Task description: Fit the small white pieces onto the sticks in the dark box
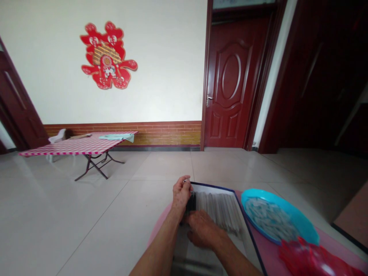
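My left hand (181,193) is closed in a pinch at the far left corner of a shallow tray with a dark blue rim (212,185). A small pale tip shows at its fingertips; what it belongs to is unclear. Just below, a narrow black object (191,202) lies between my two hands, at the left end of a row of greyish, tube-like sticks (217,207). My right hand (202,229) is over the tray with its fingers curled at the near end of the black object. Blur and the hand itself hide what those fingers hold.
Right of the tray stands a bright blue basin (309,226) of many small whitish pieces. A red plastic bag (319,258) lies before it, on the pink surface (330,239). Farther left is a folding table with a checked cover (83,146); a closed red door (230,84) is behind.
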Tool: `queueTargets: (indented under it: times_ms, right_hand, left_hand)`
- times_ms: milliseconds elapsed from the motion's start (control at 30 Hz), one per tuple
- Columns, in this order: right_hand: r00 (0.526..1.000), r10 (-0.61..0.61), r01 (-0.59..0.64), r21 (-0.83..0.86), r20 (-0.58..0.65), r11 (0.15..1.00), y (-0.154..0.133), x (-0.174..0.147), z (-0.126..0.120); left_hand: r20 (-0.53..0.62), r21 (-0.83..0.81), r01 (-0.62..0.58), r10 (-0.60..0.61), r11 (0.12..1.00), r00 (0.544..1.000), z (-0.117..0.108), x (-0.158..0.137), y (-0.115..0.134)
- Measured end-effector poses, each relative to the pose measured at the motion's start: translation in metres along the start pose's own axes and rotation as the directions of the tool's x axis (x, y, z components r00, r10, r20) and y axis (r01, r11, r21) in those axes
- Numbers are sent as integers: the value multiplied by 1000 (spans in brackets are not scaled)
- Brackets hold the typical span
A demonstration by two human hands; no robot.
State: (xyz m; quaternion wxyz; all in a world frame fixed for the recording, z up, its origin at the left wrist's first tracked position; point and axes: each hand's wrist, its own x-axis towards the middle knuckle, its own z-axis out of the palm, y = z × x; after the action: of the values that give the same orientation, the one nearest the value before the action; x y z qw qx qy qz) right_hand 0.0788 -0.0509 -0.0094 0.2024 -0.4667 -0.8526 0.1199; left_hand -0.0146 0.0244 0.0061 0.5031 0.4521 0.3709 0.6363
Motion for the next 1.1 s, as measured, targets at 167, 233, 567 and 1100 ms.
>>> queueTargets:
  times_ms: [167,233,567,1100]
  right_hand:
    - [997,-79,80,-7,19,997,2,4,-7]
    - [996,-90,90,-19,6,996,2,6,-8]
    - [994,-77,83,-77,77,994,-16,6,-1]
    - [993,107,-117,231,53,966,-4,-2,5]
  left_hand:
    - [4,3,3,-3,1000,1000,0,0,0]
    - [4,6,6,-6,1000,1000,0,0,0]
    - [3,-9,1,-1,1000,1000,0,4,-5]
    - [40,38,27,-29,999,999,1,4,-9]
